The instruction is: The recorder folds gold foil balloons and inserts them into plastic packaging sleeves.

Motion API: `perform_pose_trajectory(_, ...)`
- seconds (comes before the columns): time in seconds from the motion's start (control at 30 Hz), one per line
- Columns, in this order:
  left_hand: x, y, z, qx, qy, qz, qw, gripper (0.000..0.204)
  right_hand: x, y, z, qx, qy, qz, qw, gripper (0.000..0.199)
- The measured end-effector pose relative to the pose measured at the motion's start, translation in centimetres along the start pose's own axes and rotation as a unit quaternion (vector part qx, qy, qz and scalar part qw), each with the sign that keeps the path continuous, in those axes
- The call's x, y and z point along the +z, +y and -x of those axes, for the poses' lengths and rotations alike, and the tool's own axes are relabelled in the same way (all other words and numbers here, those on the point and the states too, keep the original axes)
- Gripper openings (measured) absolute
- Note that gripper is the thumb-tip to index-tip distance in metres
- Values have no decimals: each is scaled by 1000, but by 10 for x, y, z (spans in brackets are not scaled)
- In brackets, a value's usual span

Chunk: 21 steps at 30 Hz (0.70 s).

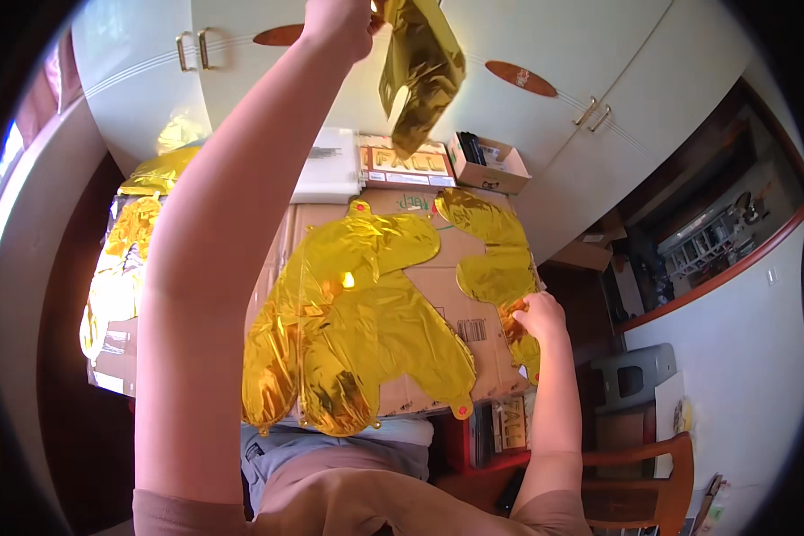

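My left hand (344, 27) is raised high at the top of the view, its fingers closed on a gold foil balloon (424, 76) that dangles flat and crinkled; the top of that balloon is cut off by the frame edge. At the right side of the cardboard surface (438, 277), my right hand (541, 316) pinches the edge of another flat gold foil balloon (484, 234), long and wavy in outline. More flat gold foil balloons (402, 326) lie overlapping in the middle, close to my body, with small red spots on some tabs.
Further gold foil (134, 228) lies at the left. Along the back stand a white stack (329, 165), a printed flat box (406, 165) and an open carton (491, 165) with dark items. White cabinets (590, 54) rise behind. A wooden chair (670, 482) and grey stool (636, 375) stand right.
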<state>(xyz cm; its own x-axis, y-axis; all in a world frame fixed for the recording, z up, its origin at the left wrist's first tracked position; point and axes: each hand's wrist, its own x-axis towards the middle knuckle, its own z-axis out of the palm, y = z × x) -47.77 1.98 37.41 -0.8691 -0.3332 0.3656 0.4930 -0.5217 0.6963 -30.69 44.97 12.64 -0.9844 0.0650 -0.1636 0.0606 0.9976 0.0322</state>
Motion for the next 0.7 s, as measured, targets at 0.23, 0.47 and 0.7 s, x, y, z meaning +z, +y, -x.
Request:
perform_pose_trajectory(0.23,-4,53,122,-85,-182,93,975,24,-35,-122,-29,-136,92,-588,792,73)
perform_pose_trajectory(0.47,-17,120,204,-23,-237,157,959,16,15,-282,-46,-221,-373,-847,306,65)
perform_pose_trajectory(0.7,-144,168,322,79,64,16,995,31,-22,-240,2,-303,-205,-844,393,41)
